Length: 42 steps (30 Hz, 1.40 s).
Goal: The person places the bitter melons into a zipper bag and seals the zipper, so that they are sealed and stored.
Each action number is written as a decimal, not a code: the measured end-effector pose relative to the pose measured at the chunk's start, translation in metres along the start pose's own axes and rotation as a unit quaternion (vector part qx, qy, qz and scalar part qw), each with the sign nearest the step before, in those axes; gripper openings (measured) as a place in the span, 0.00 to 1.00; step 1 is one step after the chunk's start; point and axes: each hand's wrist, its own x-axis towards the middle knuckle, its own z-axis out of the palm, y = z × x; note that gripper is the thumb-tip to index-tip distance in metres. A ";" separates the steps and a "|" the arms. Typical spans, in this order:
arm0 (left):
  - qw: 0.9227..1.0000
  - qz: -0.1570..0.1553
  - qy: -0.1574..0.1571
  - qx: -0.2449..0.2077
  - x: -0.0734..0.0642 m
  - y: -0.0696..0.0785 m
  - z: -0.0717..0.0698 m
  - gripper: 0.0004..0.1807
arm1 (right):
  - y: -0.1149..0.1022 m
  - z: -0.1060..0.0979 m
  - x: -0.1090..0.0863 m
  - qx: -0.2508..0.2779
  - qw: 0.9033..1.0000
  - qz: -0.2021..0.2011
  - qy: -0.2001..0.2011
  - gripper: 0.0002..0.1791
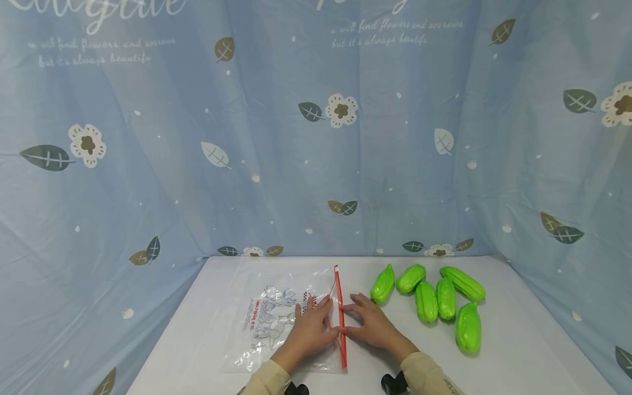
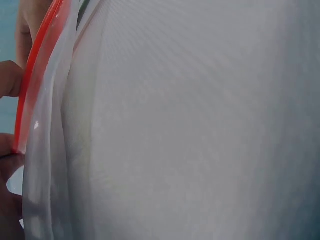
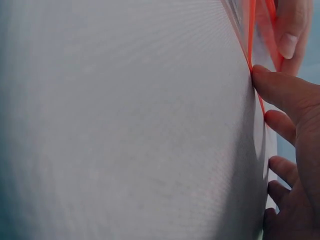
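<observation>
A clear zip bag point(image 1: 237, 356) with printed line drawings and red lettering lies flat on the white table, its red zip edge point(image 1: 344, 354) towards the right. My left hand point(image 1: 310, 332) lies over the bag beside that edge, thumb and index finger pinching the near red strip and drawing it leftward. From the other side my right hand point(image 1: 372, 328) pinches the outer red strip between thumb and index finger. Two red strips stand slightly apart between the hands. In the right wrist view the right thumb point(image 3: 280, 87) presses against the red edge.
Several glossy green ridged cucumber-like vegetables point(image 1: 427, 302) lie loosely grouped on the table point(image 1: 405, 356), right of the bag. A blue patterned cloth point(image 1: 276, 164) hangs behind and along both sides. Black devices point(image 1: 395, 383) sit at the wrists.
</observation>
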 end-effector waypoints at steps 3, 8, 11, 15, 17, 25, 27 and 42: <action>1.000 0.002 0.003 -0.010 0.000 -0.002 -0.002 0.42 | -0.001 -0.001 0.000 0.001 1.000 -0.003 0.000 0.34; 0.999 0.005 0.014 -0.032 0.000 -0.009 -0.005 0.43 | -0.004 -0.002 -0.001 0.003 1.000 -0.009 0.006 0.32; 0.998 0.006 0.022 -0.054 -0.002 -0.012 -0.007 0.44 | -0.006 -0.003 -0.001 0.006 1.000 -0.008 0.006 0.32; 0.997 0.008 0.029 -0.074 -0.003 -0.013 -0.010 0.44 | -0.006 -0.003 -0.001 0.001 1.000 -0.004 0.004 0.32; 0.997 0.013 0.030 -0.075 -0.004 -0.013 -0.011 0.44 | -0.005 -0.003 -0.001 -0.002 1.000 -0.007 0.005 0.32; 0.999 0.030 0.004 -0.028 -0.006 -0.013 -0.009 0.41 | -0.002 -0.003 0.000 0.004 0.999 -0.032 0.012 0.32; 0.999 0.032 0.002 -0.018 -0.008 -0.012 -0.009 0.40 | -0.001 -0.003 0.000 0.003 0.999 -0.032 0.012 0.32; 0.999 0.016 0.022 -0.030 -0.007 -0.010 -0.005 0.38 | -0.001 -0.002 0.000 -0.001 1.000 -0.023 0.010 0.32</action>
